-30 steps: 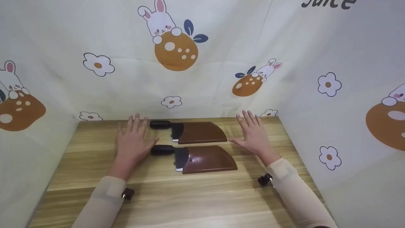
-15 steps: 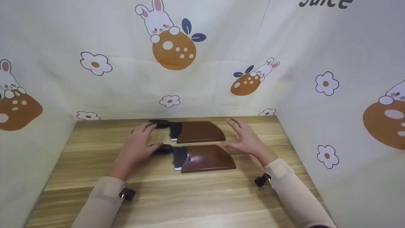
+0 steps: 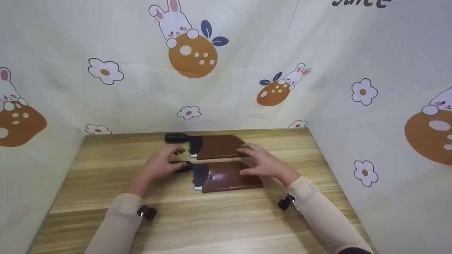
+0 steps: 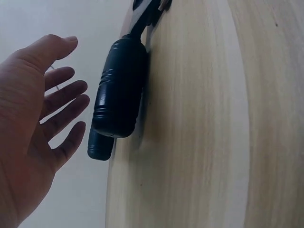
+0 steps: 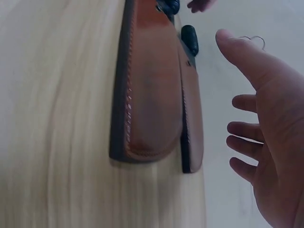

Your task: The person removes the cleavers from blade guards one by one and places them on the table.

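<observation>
Two cleavers with black handles lie side by side in brown leather sheaths on the wooden table [image 3: 212, 218]. My left hand [image 3: 160, 165] hovers over the near cleaver's handle [image 3: 182, 165] with fingers spread. The left wrist view shows that hand [image 4: 33, 118] apart from the handle [image 4: 118, 90]. My right hand [image 3: 263, 164] hangs open above the right end of the near sheath [image 3: 226, 176]. In the right wrist view the hand [image 5: 270, 133] stands clear of the near sheath [image 5: 152, 90]. The far cleaver [image 3: 215, 146] lies untouched behind it.
Cloth walls [image 3: 106, 98] printed with rabbits and flowers close the table at the back, left and right. Small black cameras sit on both wrists [image 3: 146, 212], [image 3: 285, 203]. Bare wood stretches from the near cleaver to the table's front edge.
Both hands have moved inward from flat on the table beside the cleavers. The left now hovers at the near handle, the right over the near sheath's end. The cleavers have not moved.
</observation>
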The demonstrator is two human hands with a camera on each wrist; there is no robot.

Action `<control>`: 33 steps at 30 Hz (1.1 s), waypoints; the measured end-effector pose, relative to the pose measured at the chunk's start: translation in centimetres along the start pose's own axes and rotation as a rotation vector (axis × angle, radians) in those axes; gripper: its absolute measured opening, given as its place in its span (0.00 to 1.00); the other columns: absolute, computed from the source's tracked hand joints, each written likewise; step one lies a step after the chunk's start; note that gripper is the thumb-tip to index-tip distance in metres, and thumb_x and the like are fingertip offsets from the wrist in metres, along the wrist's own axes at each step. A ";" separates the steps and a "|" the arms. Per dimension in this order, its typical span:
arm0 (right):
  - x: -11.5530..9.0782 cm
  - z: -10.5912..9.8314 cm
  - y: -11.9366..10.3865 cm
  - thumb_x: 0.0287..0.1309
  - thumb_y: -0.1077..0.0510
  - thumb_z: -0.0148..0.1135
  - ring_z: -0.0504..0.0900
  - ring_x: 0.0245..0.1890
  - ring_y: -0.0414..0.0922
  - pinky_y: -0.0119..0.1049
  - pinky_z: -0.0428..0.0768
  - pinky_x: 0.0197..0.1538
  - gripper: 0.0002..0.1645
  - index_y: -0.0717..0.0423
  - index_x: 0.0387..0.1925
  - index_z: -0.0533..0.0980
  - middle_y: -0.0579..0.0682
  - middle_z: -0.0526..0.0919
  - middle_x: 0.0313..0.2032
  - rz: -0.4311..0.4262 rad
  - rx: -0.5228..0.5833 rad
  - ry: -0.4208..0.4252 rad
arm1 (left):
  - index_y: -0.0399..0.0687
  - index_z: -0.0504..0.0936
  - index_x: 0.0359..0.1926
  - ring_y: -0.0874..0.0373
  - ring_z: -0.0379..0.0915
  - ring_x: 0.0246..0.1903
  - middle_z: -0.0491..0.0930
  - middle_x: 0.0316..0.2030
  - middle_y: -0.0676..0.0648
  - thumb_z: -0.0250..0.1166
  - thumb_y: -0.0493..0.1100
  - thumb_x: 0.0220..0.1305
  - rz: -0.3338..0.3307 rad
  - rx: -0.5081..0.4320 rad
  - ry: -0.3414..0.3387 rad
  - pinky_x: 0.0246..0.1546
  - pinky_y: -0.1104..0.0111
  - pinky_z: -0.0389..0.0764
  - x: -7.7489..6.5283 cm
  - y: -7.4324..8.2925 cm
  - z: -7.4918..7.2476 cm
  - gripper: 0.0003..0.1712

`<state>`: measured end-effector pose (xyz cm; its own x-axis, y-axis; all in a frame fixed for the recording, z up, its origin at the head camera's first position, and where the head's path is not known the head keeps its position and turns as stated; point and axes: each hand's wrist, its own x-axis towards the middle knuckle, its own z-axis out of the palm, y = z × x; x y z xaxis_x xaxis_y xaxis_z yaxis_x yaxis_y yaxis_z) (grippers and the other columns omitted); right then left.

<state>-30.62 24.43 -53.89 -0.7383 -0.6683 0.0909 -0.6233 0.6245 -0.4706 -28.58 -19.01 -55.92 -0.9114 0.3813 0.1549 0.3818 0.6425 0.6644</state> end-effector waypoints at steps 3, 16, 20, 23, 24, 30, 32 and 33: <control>0.5 0.9 -0.6 0.59 0.35 0.82 0.69 0.77 0.59 0.58 0.67 0.79 0.56 0.56 0.79 0.72 0.61 0.71 0.76 -0.038 -0.011 -0.005 | 0.41 0.83 0.65 0.40 0.81 0.61 0.85 0.60 0.41 0.79 0.47 0.70 0.000 -0.004 -0.015 0.65 0.42 0.80 0.1 -0.3 0.6 0.28; 1.8 4.7 -2.5 0.54 0.23 0.79 0.69 0.76 0.56 0.56 0.69 0.79 0.64 0.52 0.82 0.69 0.56 0.71 0.76 -0.052 -0.107 -0.050 | 0.46 0.87 0.60 0.43 0.82 0.59 0.86 0.56 0.45 0.81 0.45 0.66 0.004 0.002 -0.053 0.67 0.41 0.79 0.0 -1.5 2.5 0.24; 2.0 5.4 -3.0 0.52 0.21 0.79 0.68 0.77 0.57 0.58 0.68 0.79 0.68 0.49 0.84 0.66 0.56 0.69 0.78 -0.049 -0.140 -0.081 | 0.48 0.87 0.62 0.43 0.81 0.60 0.86 0.57 0.46 0.81 0.47 0.66 0.000 -0.011 -0.060 0.68 0.42 0.77 0.3 -1.7 2.8 0.26; 2.0 5.9 -3.4 0.49 0.19 0.79 0.67 0.78 0.58 0.59 0.67 0.80 0.71 0.46 0.86 0.63 0.56 0.68 0.79 -0.029 -0.169 -0.110 | 0.49 0.88 0.62 0.43 0.80 0.62 0.86 0.58 0.45 0.81 0.48 0.66 -0.017 -0.054 -0.066 0.70 0.42 0.75 0.5 -1.7 2.9 0.25; 2.0 6.0 -3.6 0.49 0.18 0.78 0.66 0.78 0.59 0.60 0.66 0.80 0.73 0.45 0.87 0.62 0.56 0.67 0.79 -0.023 -0.182 -0.120 | 0.49 0.88 0.62 0.43 0.80 0.62 0.87 0.58 0.45 0.81 0.48 0.66 -0.027 -0.074 -0.069 0.71 0.42 0.75 0.6 -1.7 3.0 0.25; 2.2 7.3 -4.2 0.45 0.13 0.75 0.66 0.78 0.60 0.62 0.63 0.80 0.77 0.44 0.87 0.60 0.57 0.67 0.79 -0.008 -0.284 -0.111 | 0.51 0.90 0.60 0.42 0.81 0.61 0.87 0.57 0.46 0.82 0.48 0.66 -0.056 -0.118 -0.050 0.69 0.40 0.75 0.7 -1.5 3.4 0.24; 2.2 7.7 -4.3 0.45 0.13 0.76 0.67 0.77 0.60 0.63 0.64 0.80 0.76 0.45 0.87 0.61 0.56 0.68 0.78 -0.007 -0.297 -0.091 | 0.52 0.91 0.59 0.43 0.81 0.61 0.88 0.56 0.48 0.82 0.49 0.65 -0.064 -0.104 -0.033 0.69 0.41 0.75 0.6 -1.4 3.7 0.23; 2.2 7.9 -4.3 0.45 0.14 0.76 0.67 0.78 0.59 0.63 0.64 0.80 0.76 0.45 0.86 0.62 0.57 0.68 0.78 -0.006 -0.297 -0.084 | 0.53 0.91 0.57 0.43 0.81 0.60 0.88 0.55 0.48 0.83 0.49 0.64 -0.065 -0.096 -0.023 0.68 0.41 0.76 0.5 -1.4 3.9 0.22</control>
<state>-27.52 17.03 -58.59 -0.7182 -0.6957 0.0142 -0.6848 0.7031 -0.1916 -28.97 -17.17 -59.61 -0.9297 0.3565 0.0931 0.3043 0.6005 0.7395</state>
